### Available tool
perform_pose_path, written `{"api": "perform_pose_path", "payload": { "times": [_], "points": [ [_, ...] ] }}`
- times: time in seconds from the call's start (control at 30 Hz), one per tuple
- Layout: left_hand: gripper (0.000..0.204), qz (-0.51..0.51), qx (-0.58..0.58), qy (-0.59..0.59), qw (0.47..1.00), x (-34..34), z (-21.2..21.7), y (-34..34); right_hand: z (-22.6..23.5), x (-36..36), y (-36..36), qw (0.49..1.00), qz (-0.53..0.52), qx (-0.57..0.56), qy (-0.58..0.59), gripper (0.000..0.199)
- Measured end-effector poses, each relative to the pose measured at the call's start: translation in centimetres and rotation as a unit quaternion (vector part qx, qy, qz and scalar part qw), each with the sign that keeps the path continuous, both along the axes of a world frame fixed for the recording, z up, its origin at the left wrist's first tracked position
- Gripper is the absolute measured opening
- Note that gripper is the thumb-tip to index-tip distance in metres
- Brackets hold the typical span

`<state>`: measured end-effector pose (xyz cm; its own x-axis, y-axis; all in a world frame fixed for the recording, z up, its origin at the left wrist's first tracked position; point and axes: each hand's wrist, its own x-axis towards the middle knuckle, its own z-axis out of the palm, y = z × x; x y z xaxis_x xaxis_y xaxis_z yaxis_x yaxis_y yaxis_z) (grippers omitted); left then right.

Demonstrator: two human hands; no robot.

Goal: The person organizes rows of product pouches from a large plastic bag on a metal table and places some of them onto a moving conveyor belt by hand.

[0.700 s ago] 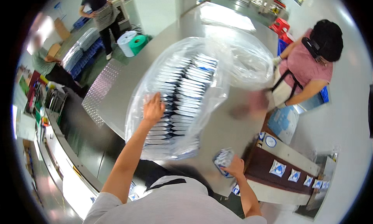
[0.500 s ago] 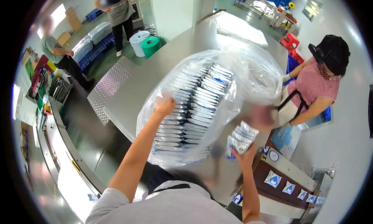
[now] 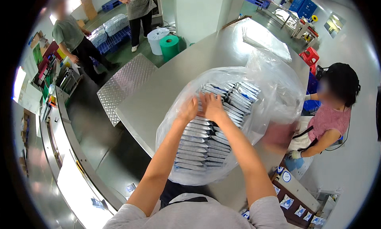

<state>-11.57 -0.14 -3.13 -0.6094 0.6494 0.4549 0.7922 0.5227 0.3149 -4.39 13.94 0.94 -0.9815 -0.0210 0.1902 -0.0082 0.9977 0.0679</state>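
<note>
A large clear plastic bag (image 3: 166, 127) lies open on the metal table, holding two rows of small silver-white sealed packets (image 3: 194, 139) standing on edge. Both my hands are inside the bag at the left row. My left hand (image 3: 189, 110) rests along the row's outer side, its fingers extended and partly obscured. Just beside it, my right hand (image 3: 212, 106) lies over the packet tops with fingers apart. Packets beneath the right hand are hidden, so any grip on them does not show.
The metal table (image 3: 147, 98) has white plastic sheets (image 3: 266, 42) at its far end. A co-worker in pink (image 3: 331, 121) stands at the right edge. Packets lie on a brown conveyor (image 3: 293, 211) at lower right. Two other people stand beyond the table, near a green roll (image 3: 169, 46).
My right hand has moved left from beside the bag, where it held a small stack of packets, to the left row. My left hand is now beside it. The view has shifted.
</note>
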Motion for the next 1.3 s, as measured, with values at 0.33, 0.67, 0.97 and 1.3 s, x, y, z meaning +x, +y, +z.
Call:
{"api": "perform_pose_path", "payload": {
  "times": [0.33, 0.67, 0.97, 1.3],
  "points": [
    [0.056, -0.056, -0.033, -0.117, 0.991, 4.6, 3.8, 3.6, 2.0, 3.8, 5.2, 0.954, 0.033, -0.285, -0.091, 0.06],
    [0.062, -0.033, -0.126, -0.031, 0.991, 4.9, 2.1, 4.6, -4.4, 36.6, -0.3, 0.895, -0.307, -0.316, 0.075, 0.015],
    [0.051, -0.023, -0.205, -0.032, 0.978, 5.0, 1.7, 4.8, -15.1, 53.0, -12.9, 0.839, -0.437, -0.283, -0.154, 0.038],
    [0.049, -0.072, -0.146, 0.036, 0.986, 2.4, -1.2, 3.7, -13.8, 50.9, -12.2, 0.806, -0.47, -0.304, -0.194, 0.043]
  ]
}}
